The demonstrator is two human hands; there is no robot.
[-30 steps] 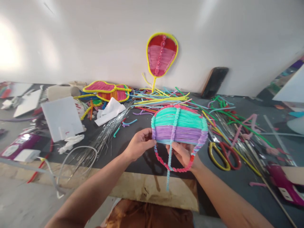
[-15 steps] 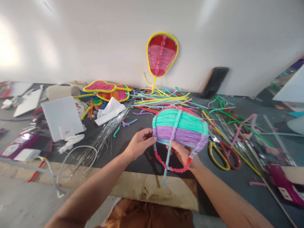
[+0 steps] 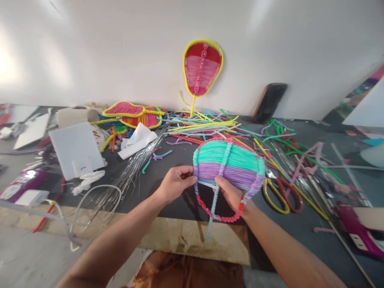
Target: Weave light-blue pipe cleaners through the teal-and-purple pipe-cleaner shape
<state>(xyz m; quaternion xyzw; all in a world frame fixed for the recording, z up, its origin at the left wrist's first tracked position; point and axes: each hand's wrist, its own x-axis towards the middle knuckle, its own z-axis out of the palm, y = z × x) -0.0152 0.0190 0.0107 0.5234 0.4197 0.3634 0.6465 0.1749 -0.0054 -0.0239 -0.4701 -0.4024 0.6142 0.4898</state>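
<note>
Just right of center in the lower half of the frame, a chenille-stem fan [image 3: 237, 174] with turquoise and purple rows is held above the bench [image 3: 183, 155]. The left hand [image 3: 177, 185] pinches its left edge; the right hand [image 3: 232, 194] grips its central twisted stem, thumb in front. Scissors [image 3: 277, 184] lie at right.

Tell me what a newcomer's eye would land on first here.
First, the teal-and-purple woven frame, low centre, held by the left hand at its left edge and the right hand near its middle. Next, the yellow-rimmed pink-and-red paddle shape, upright before the white wall. Then the scissors, on the dark table to the right.
</note>
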